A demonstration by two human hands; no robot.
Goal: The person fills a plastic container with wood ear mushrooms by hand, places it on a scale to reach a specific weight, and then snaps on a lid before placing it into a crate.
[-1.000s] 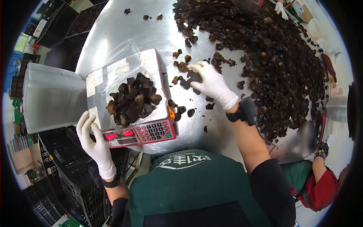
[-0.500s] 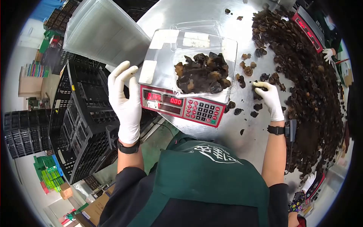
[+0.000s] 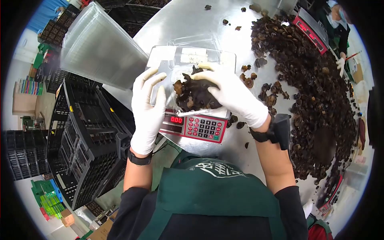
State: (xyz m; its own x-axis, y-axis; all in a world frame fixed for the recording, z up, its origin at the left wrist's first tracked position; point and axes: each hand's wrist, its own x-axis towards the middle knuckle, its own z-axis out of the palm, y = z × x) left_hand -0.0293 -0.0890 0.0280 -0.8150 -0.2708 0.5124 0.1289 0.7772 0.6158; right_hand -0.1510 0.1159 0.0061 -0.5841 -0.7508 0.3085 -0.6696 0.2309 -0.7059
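Observation:
A clear plastic box (image 3: pixel 175 105) full of dark brown wood ear mushrooms (image 3: pixel 192 96) stands on the red-framed digital scale (image 3: pixel 205 129), its clear lid (image 3: pixel 196 42) folded back. My left hand (image 3: pixel 147 110), in a white glove, is beside the box's left edge over the scale, fingers apart and holding nothing. My gloved right hand (image 3: pixel 230 90) reaches over the box from the right. Its thumb and fingers curl round mushrooms at the top of the heap; the fingertips are partly hidden. The left part of the scale's display lies behind my left hand.
A large heap of wood ear mushrooms (image 3: pixel 316 100) spreads over the right of the metal table (image 3: pixel 160 26), with loose pieces nearer the scale. Stacked clear plastic boxes (image 3: pixel 100 46) stand at the left, above black crates (image 3: pixel 86 132). Another red scale (image 3: pixel 310 30) and a co-worker are at upper right.
My right hand has moved from the loose pieces on the table left to the filled box. My left hand has come closer to the box's left side. The view has shifted slightly.

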